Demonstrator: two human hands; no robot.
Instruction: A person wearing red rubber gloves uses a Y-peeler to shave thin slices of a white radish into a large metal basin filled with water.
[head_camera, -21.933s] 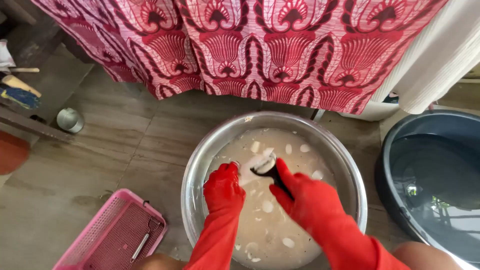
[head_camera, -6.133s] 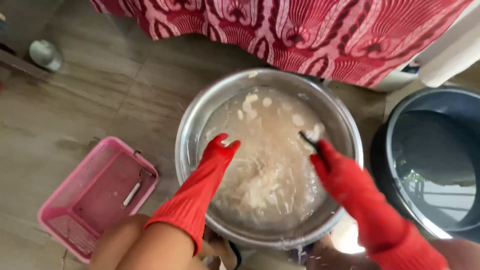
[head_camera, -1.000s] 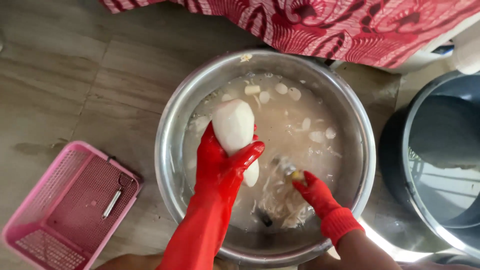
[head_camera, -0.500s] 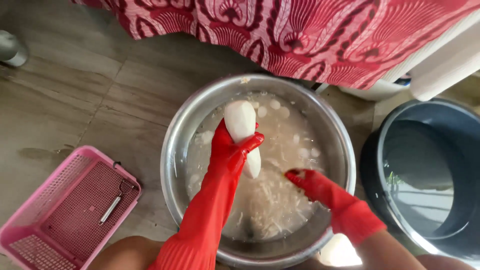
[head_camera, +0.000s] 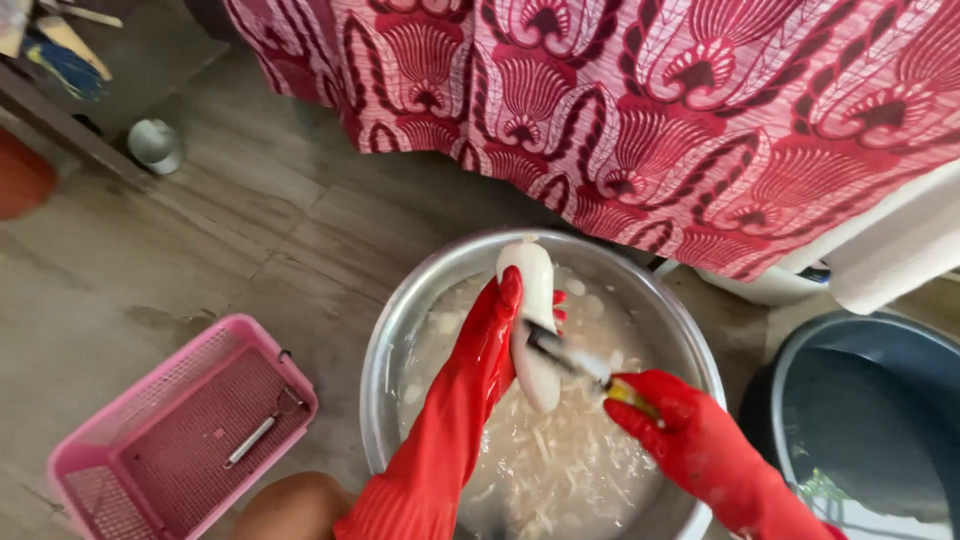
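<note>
1. At far left, a pink plastic basket (head_camera: 175, 435) sits on the tiled floor (head_camera: 200, 240) with a small metal tool (head_camera: 252, 440) lying inside it; a little metal cup (head_camera: 153, 145) stands farther back by a dark ledge.
2. Centre, a steel basin (head_camera: 395, 340) holds cloudy water, pale shreds and floating white slices.
3. The left hand (head_camera: 495, 330), in a long red glove, is wrapped firmly round a peeled white root (head_camera: 532, 300), holding it upright above the basin, its top near the far rim.
4. The right hand (head_camera: 665, 410), also gloved in red, is closed on the yellow handle of a peeler (head_camera: 575, 362) whose blade lies against the root's lower side.
5. The work looks to be mid-peel; the next stroke would seem to call for a steady hold and a pull along the root, blade kept off the left thumb.
6. A red patterned cloth (head_camera: 640, 110) hangs just behind the basin, and a dark grey tub (head_camera: 880, 420) stands close on the right, crowding the elbow.
</note>
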